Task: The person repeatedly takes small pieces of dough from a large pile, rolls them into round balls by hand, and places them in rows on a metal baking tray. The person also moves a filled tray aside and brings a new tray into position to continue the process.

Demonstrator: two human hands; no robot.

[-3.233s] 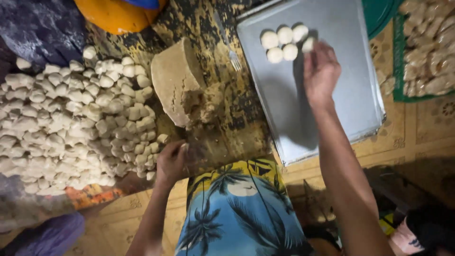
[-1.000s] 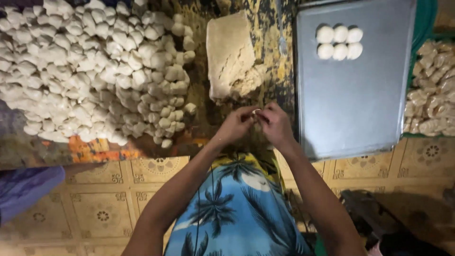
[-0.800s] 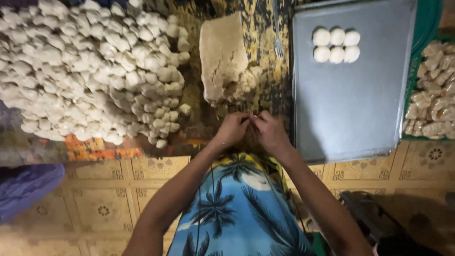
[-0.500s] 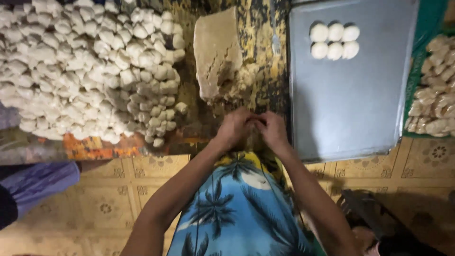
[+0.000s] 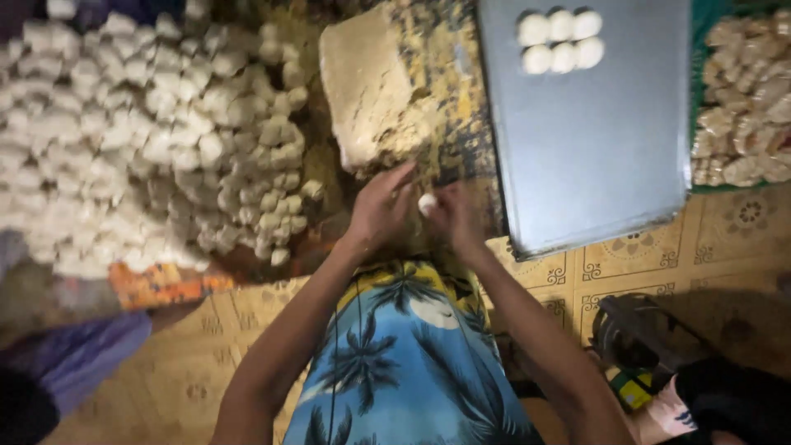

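While both hands meet just near of the dough block [image 5: 367, 86], a small white dough ball [image 5: 427, 203] sits pinched between them, the left hand [image 5: 381, 210] cupping it from the left with fingers stretched far, the right hand [image 5: 457, 218] closing on it from the right. Each grip is narrow on the ball (roundish, no clear long axis). Far and right lies the grey tray [image 5: 601, 156] bearing six finished balls [image 5: 560, 39]; the right hand is nearer it.

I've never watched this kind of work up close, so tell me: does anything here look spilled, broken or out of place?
Nothing stands out. Both hands, left hand and right hand, shape a small white dough ball. Six finished balls sit in two neat rows on the grey tray. The big dough block is crumbly at its lower end, with loose crumbs beside it.
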